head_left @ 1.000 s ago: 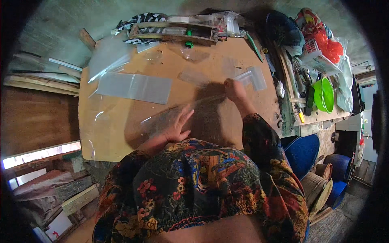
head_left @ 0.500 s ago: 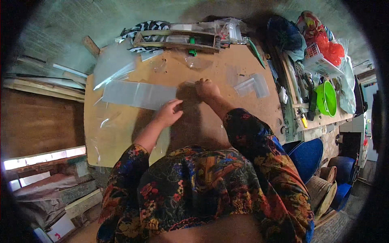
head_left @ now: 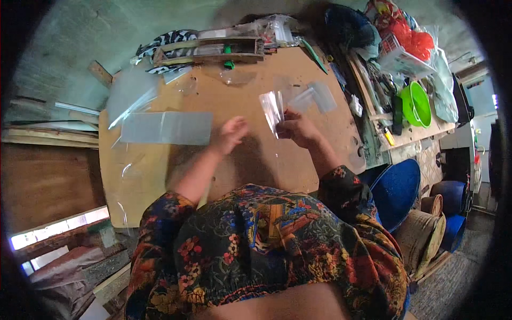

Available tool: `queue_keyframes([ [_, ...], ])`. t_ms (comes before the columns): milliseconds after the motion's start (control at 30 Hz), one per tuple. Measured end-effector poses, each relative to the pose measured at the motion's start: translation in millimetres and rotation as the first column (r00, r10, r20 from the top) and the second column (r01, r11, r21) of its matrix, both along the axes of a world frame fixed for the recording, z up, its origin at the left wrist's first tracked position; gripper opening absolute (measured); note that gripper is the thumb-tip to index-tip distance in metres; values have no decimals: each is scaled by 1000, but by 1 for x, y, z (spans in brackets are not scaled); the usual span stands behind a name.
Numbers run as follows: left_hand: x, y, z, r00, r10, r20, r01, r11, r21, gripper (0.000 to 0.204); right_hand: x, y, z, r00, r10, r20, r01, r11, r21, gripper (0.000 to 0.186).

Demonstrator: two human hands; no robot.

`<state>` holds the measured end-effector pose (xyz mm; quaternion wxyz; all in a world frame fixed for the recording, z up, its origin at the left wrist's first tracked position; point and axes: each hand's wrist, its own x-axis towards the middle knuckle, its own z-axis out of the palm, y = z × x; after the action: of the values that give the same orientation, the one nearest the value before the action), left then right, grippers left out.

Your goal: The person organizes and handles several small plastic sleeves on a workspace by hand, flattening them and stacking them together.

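Note:
My right hand (head_left: 294, 128) holds a shiny, clear plastic piece (head_left: 269, 106) upright above the tan board (head_left: 229, 93), its fingers closed round the lower part. My left hand (head_left: 232, 132) is held just left of it, open with the fingers loosely curved and nothing in them. A long translucent plastic strip (head_left: 167, 128) lies flat left of my hands. Smaller clear plastic pieces (head_left: 319, 97) lie behind and right of my right hand. A larger clear sheet (head_left: 133, 90) lies at the board's back left.
A wooden frame (head_left: 208, 58) with patterned cloth and plastic lies along the back edge. At right, a side shelf holds a white basket (head_left: 405, 61), red bags and a green bucket (head_left: 414, 104). Blue drums (head_left: 396, 192) stand below. Wooden planks (head_left: 48, 133) are at left.
My right hand has lifted a clear plastic piece off the board and moved right with it. My left hand moved forward from the near part of the board, then slightly left.

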<state>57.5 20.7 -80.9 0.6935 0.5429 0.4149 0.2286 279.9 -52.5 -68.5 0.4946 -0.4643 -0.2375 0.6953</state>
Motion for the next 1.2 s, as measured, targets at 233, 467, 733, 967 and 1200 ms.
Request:
queue_keyframes([
  [233,68,-48,-13,996,-5,-84,14,995,101,18,-10,-52,14,982,-82,168,77,996,35,56],
  [467,87,-56,-14,948,-163,-272,205,970,131,17,12,-76,-21,815,-207,542,181,978,102,45],
  [733,97,-54,-30,954,-89,-288,103,994,33,19,83,-76,-81,761,-367,535,425,905,18,27],
  [967,86,-51,-28,936,-80,-344,74,997,-30,18,103,-74,-44,-161,-328,931,221,907,358,32],
  [1200,84,-58,-41,936,-7,-351,40,996,85,21,60,-78,-34,1,-254,967,-38,967,253,34],
])
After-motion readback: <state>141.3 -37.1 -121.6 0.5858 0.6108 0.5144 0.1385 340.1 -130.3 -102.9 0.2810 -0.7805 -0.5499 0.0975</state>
